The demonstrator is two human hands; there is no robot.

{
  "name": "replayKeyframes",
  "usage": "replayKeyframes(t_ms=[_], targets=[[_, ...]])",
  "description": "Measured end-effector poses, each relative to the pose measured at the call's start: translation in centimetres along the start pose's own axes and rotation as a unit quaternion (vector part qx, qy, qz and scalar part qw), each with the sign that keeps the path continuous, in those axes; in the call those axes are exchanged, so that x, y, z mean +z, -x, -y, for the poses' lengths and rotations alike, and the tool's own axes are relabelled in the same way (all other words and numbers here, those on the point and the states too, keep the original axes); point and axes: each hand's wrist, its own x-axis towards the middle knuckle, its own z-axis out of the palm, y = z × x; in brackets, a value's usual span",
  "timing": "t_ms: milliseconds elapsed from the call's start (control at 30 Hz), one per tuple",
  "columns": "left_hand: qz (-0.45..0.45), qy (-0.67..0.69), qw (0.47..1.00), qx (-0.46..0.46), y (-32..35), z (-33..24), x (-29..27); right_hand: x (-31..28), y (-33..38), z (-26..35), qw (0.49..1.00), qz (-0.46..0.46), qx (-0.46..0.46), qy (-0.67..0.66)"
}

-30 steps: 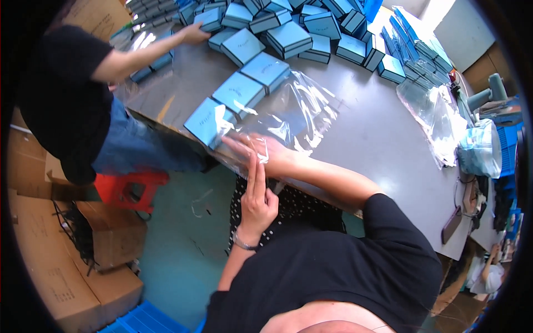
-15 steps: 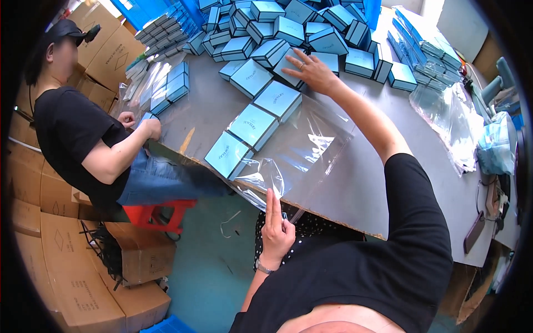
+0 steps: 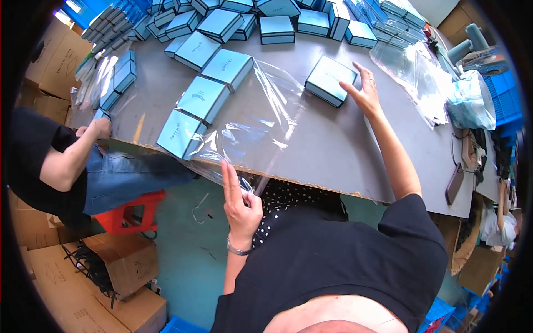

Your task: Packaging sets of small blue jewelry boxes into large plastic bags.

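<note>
My left hand is at the table's near edge, index and middle fingers stretched out, with bunched film of a clear plastic bag between thumb and fingers. The bag spreads flat over the grey tabletop. Along its left side runs a row of light-blue lidded boxes with dark edges, the nearest box at the table edge. Whether the row lies inside the film I cannot tell. Farther right, my right hand grips a single light-blue box at its right corner, thumb on the near side and fingers beyond.
Loose blue boxes are heaped at the back. More clear bags and a phone lie to the right. At left, a co-worker's hand is by another box row. A red stool and cartons stand below.
My right hand has left the heap and come rightward and nearer with one box. My left hand stays at the bag. The whole view has shifted, moving the table scene left and up.
</note>
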Motion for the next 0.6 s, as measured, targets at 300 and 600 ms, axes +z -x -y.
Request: replayKeyframes(t_ms=[300, 600], targets=[[0.019, -0.007, 1.0, 0.023, -0.4, -0.5, -0.2, -2.2, 2.7, 4.7, 0.987, 0.063, -0.133, 0.062], [0.021, -0.022, 0.997, 0.07, -0.9, -0.6, -1.2, 5.6, 7.0, 14.3, 0.894, 0.329, -0.126, -0.276]])
